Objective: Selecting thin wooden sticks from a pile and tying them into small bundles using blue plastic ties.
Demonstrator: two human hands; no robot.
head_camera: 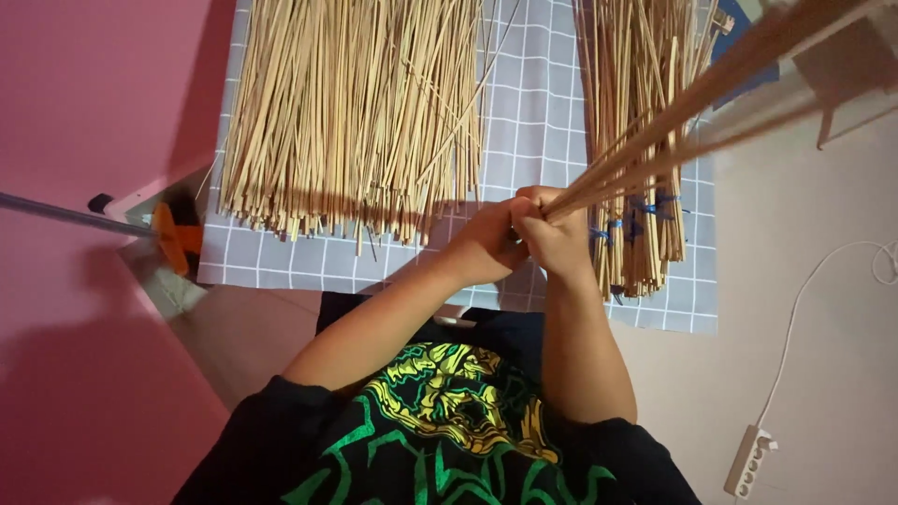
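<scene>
Both my hands clasp the butt end of a thin bundle of straw-coloured sticks (673, 117) that slants up to the upper right, blurred at its far end. My left hand (486, 245) wraps the bundle's end from the left, and my right hand (557, 234) grips it just beside, fists touching. Beyond the hands, a wide loose heap of the same sticks (355, 112) lies on a grey checked cloth (528, 122). To the right lie sticks tied in bundles (645, 234) with blue bands.
A pink wall (84, 112) is at the left, with an orange-handled tool (173, 238) and a grey rod (56, 213) near it. A white power strip (748, 460) with its cable (795, 309) lies on the beige floor at right.
</scene>
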